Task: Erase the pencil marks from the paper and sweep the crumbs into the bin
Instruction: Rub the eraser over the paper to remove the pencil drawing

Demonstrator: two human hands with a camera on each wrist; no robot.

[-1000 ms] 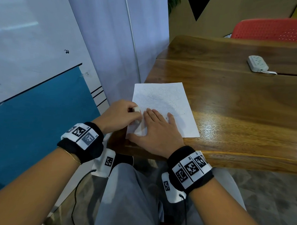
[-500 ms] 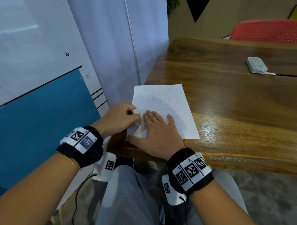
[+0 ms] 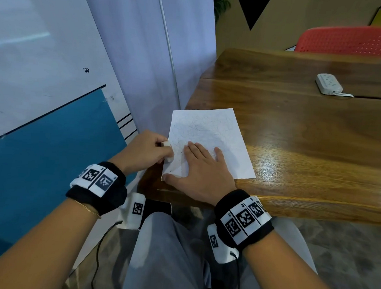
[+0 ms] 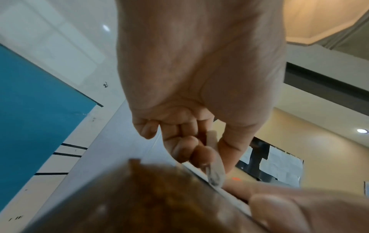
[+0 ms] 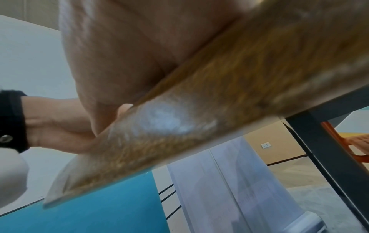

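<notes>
A white sheet of paper [image 3: 209,132] with faint pencil scribbles lies at the near left corner of the wooden table [image 3: 305,132]. My left hand [image 3: 150,149] pinches a white eraser [image 3: 166,144] and presses its lower end on the paper's left edge. In the left wrist view the eraser [image 4: 214,165] sits between thumb and curled fingers, its tip dirty grey. My right hand [image 3: 197,168] lies flat on the sheet's near part, fingers straight, holding it down. A few dark crumbs [image 3: 181,160] lie beside that hand. No bin is in view.
A white power strip [image 3: 328,83] lies on the far right of the table. A red chair [image 3: 344,43] stands behind it. A white and blue wall panel [image 3: 54,138] runs close along my left. My legs are under the table's near edge [image 3: 313,206].
My left hand has shifted slightly with the eraser along the paper's left edge. The right hand stays flat on the sheet. The head view has tilted a little.
</notes>
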